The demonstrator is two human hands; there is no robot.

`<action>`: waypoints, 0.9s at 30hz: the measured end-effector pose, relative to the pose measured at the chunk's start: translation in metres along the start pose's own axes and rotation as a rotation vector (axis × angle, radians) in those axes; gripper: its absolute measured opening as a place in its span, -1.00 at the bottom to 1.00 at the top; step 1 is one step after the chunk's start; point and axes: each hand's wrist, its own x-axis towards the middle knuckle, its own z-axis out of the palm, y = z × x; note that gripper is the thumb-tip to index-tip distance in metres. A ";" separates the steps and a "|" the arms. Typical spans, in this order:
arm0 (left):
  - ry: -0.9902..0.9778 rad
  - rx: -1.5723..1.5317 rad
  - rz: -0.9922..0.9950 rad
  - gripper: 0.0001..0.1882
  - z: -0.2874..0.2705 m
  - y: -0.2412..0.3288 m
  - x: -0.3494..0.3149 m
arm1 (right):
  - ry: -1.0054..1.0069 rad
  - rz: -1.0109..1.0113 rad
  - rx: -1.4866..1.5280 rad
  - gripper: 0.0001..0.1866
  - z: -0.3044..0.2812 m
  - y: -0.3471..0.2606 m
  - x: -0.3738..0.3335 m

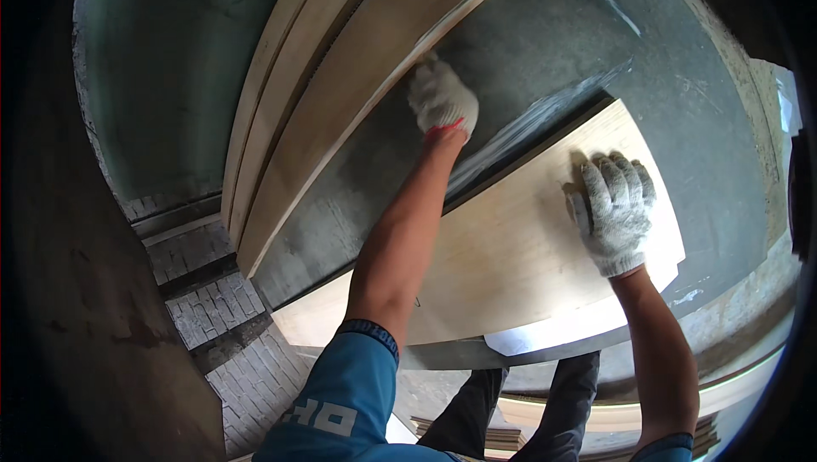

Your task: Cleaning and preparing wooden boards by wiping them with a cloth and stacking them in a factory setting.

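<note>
My right hand (617,202), in a grey-white knit glove, lies with its fingers stretched out on a pale wooden panel (502,258). The panel has one straight dark edge and rests on a grey tabletop (545,54). My left hand (442,98), in a similar glove with a red cuff line, is at the edge of a long pale board (374,58) farther away. Its fingers are curled, and anything they hold is hidden. A bright white sheet (562,330) shows beneath the panel's near edge.
More long boards (294,45) lie beside the far board, at the left. Beyond them is a greenish flat surface (179,62). Grey paving bricks (217,309) cover the floor at lower left. Stacked wooden pieces (506,438) are low down near my legs.
</note>
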 end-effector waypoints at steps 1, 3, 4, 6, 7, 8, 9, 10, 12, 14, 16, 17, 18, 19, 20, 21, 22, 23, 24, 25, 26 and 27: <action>0.015 -0.012 0.103 -0.35 -0.004 0.009 0.005 | 0.028 -0.015 -0.010 -0.54 0.000 -0.001 0.001; 0.321 -0.145 0.335 -0.47 0.003 0.022 0.015 | 0.070 -0.051 -0.022 -0.55 0.003 -0.009 0.005; 0.317 -0.226 0.397 -0.56 0.000 0.045 0.015 | 0.096 -0.073 -0.019 -0.55 0.007 -0.005 0.004; 0.190 -0.495 0.678 -0.73 -0.015 0.073 0.019 | 0.117 -0.113 0.023 -0.56 0.009 -0.007 0.004; -0.076 -0.718 0.745 -0.75 -0.036 0.095 0.002 | 0.107 -0.112 0.005 -0.56 0.008 0.001 0.000; -0.045 -0.779 0.684 -0.71 -0.040 0.098 -0.011 | 0.101 -0.119 -0.021 -0.57 0.007 0.011 -0.004; -0.011 -0.817 0.623 -0.68 -0.048 0.094 -0.020 | 0.107 -0.123 -0.028 -0.57 0.005 0.010 -0.005; -0.218 -0.941 0.358 -0.65 -0.063 0.077 -0.034 | 0.122 -0.123 -0.035 -0.56 0.003 0.012 -0.006; -0.146 -1.065 0.156 -0.59 -0.084 0.021 -0.030 | 0.127 -0.105 -0.038 -0.57 0.010 0.011 -0.011; 0.139 -0.957 0.105 -0.57 -0.078 -0.048 -0.009 | 0.147 -0.082 -0.013 -0.58 0.004 0.001 -0.003; 0.137 -0.853 -0.016 -0.56 -0.079 -0.051 0.008 | 0.123 -0.063 0.004 -0.58 0.002 0.000 -0.001; 0.115 -0.519 -0.011 -0.56 -0.075 -0.046 0.012 | 0.098 -0.045 0.016 -0.58 0.001 0.000 -0.002; 0.083 -0.195 -0.006 -0.56 -0.067 -0.034 0.015 | 0.091 -0.034 0.016 -0.55 0.005 0.004 -0.006; 0.084 -0.199 -0.003 -0.56 -0.060 -0.019 0.017 | 0.096 -0.038 0.030 -0.53 0.005 0.005 -0.007; 0.255 -0.284 0.106 -0.58 -0.050 0.002 0.019 | 0.086 -0.032 0.037 -0.53 0.004 0.006 -0.007; 0.423 -0.374 0.214 -0.60 -0.040 0.022 0.021 | 0.074 -0.025 0.039 -0.53 0.002 0.007 -0.005; 0.391 -0.408 0.216 -0.63 -0.043 0.043 0.025 | 0.070 -0.019 0.041 -0.53 0.002 0.004 -0.004; 0.360 -0.457 0.217 -0.65 -0.049 0.072 0.031 | 0.031 -0.011 0.037 -0.52 -0.002 0.005 -0.002; 0.421 -0.438 0.268 -0.71 -0.049 0.094 0.048 | 0.008 -0.011 0.053 -0.51 -0.005 0.002 0.003; 0.484 -0.400 0.320 -0.75 -0.048 0.110 0.063 | 0.020 -0.014 0.077 -0.51 -0.003 -0.003 0.007; 0.023 -1.128 0.366 -0.77 -0.062 0.150 0.064 | 0.009 -0.007 0.079 -0.52 0.000 0.003 0.003; -0.511 -1.817 0.381 -0.76 -0.085 0.194 0.062 | 0.005 0.000 0.073 -0.52 -0.004 0.011 0.001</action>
